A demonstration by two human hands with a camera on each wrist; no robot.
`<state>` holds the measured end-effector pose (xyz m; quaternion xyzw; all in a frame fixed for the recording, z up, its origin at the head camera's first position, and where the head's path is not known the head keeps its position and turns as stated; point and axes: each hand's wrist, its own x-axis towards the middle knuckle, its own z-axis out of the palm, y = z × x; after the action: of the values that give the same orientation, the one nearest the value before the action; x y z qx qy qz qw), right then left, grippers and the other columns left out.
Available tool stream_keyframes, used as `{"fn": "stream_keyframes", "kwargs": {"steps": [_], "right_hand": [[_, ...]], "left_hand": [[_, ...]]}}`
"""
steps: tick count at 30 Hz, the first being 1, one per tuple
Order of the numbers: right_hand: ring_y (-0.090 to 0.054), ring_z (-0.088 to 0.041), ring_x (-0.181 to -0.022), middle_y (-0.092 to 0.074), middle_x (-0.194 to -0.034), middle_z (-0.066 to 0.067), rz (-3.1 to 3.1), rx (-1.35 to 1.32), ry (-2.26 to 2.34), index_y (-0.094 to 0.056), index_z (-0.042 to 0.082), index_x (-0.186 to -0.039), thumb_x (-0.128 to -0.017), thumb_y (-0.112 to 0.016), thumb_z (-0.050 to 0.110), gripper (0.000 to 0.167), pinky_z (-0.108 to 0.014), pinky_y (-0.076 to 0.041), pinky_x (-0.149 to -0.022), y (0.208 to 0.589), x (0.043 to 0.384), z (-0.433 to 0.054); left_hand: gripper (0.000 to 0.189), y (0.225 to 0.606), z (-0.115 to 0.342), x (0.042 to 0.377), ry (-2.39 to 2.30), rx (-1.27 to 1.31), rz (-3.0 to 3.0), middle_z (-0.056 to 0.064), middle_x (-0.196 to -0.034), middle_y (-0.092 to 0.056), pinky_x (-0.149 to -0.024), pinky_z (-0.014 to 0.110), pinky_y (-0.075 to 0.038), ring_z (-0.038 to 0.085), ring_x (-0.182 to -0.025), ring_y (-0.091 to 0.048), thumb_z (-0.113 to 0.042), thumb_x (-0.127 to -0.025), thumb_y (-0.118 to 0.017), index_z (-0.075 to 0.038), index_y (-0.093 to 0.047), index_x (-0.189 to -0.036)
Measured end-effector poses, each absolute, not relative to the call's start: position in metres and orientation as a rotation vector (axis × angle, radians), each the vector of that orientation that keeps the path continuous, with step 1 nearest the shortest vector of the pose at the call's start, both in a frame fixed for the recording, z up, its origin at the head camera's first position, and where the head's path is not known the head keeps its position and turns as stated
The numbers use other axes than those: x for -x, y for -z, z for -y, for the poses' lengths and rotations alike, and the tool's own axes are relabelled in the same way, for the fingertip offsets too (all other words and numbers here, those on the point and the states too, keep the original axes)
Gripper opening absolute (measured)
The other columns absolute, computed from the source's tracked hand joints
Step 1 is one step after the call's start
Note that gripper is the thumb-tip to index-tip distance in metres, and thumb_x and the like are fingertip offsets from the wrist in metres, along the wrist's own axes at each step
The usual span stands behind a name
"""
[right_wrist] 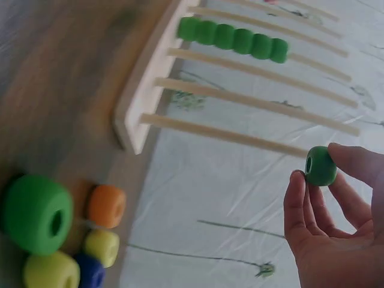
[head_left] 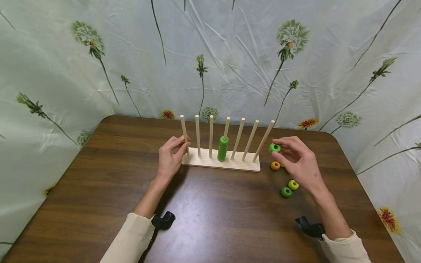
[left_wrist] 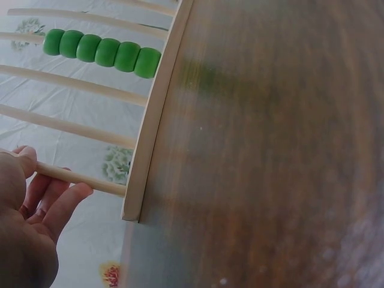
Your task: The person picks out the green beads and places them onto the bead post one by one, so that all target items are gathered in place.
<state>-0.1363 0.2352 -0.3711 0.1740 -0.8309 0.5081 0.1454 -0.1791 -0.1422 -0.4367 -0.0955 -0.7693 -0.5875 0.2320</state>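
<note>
A pale wooden base (head_left: 205, 164) with several upright pegs stands on the table. Its middle peg carries a stack of several green beads (head_left: 223, 149), also seen in the left wrist view. My left hand (head_left: 171, 155) pinches the leftmost peg (left_wrist: 90, 181) between thumb and fingers, low down near the base. To the right of the base, my right hand (head_left: 300, 160) holds one green bead (right_wrist: 322, 166) between thumb and fingertips, its hole showing. That bead is apart from the rightmost peg (head_left: 264, 140).
Loose beads lie on the table near my right hand: an orange bead (head_left: 275, 166), a yellow bead (head_left: 294, 185) and a green bead (head_left: 286, 192). The right wrist view also shows a dark blue bead (right_wrist: 90, 271) and a second yellow one. A flowered curtain (head_left: 138, 54) hangs behind the table.
</note>
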Motion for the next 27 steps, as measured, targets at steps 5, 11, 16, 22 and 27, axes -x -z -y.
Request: {"fn": "stream_keyframes", "kwargs": {"steps": [5, 11, 16, 22, 27], "right_hand": [[-0.067, -0.003, -0.103, -0.063, -0.118, 0.006, 2.331, -0.531, -1.425, -0.072, 0.002, -0.127, -0.089, -0.075, -0.010, 0.040, -0.010, -0.057, -0.096, 0.357, 0.133, -0.228], [-0.067, -0.005, -0.100, -0.065, -0.118, 0.006, 2.264, -0.542, -1.405, -0.071, 0.003, -0.128, -0.089, -0.075, -0.010, 0.042, -0.010, -0.058, -0.092, 0.343, 0.132, -0.220], [-0.067, -0.007, -0.096, -0.067, -0.115, 0.006, 2.217, -0.557, -1.375, -0.072, 0.005, -0.127, -0.088, -0.076, -0.010, 0.042, -0.011, -0.058, -0.089, 0.336, 0.134, -0.215], [-0.066, -0.006, -0.094, -0.069, -0.116, 0.007, 2.138, -0.589, -1.382, -0.073, 0.003, -0.125, -0.086, -0.076, -0.012, 0.042, -0.014, -0.059, -0.091, 0.327, 0.136, -0.205], [-0.067, -0.006, -0.096, -0.070, -0.115, 0.009, 2.111, -0.601, -1.395, -0.074, 0.003, -0.125, -0.087, -0.076, -0.013, 0.042, -0.015, -0.060, -0.091, 0.323, 0.137, -0.196]], "left_hand": [[0.014, 0.436, 0.142, 0.181, 1.608, 0.271, 2.112, 0.021, -0.091, -0.069, -0.065, 0.009, -0.058, 0.003, -0.079, -0.063, 0.001, -0.094, -0.073, 0.006, -0.078, -0.107], [0.015, 0.437, 0.141, 0.181, 1.601, 0.270, 2.109, 0.021, -0.090, -0.069, -0.065, 0.010, -0.059, 0.003, -0.079, -0.062, 0.001, -0.094, -0.074, 0.006, -0.078, -0.107], [0.014, 0.438, 0.139, 0.181, 1.601, 0.270, 2.111, 0.020, -0.089, -0.069, -0.065, 0.013, -0.060, 0.002, -0.078, -0.063, 0.000, -0.094, -0.074, 0.005, -0.078, -0.107], [0.014, 0.440, 0.139, 0.182, 1.603, 0.277, 2.111, 0.019, -0.089, -0.069, -0.066, 0.013, -0.060, 0.006, -0.078, -0.063, -0.002, -0.094, -0.075, 0.003, -0.079, -0.106], [0.013, 0.440, 0.143, 0.181, 1.589, 0.270, 2.105, 0.018, -0.088, -0.070, -0.065, 0.013, -0.060, 0.008, -0.078, -0.064, -0.001, -0.093, -0.076, 0.002, -0.080, -0.105]]}}
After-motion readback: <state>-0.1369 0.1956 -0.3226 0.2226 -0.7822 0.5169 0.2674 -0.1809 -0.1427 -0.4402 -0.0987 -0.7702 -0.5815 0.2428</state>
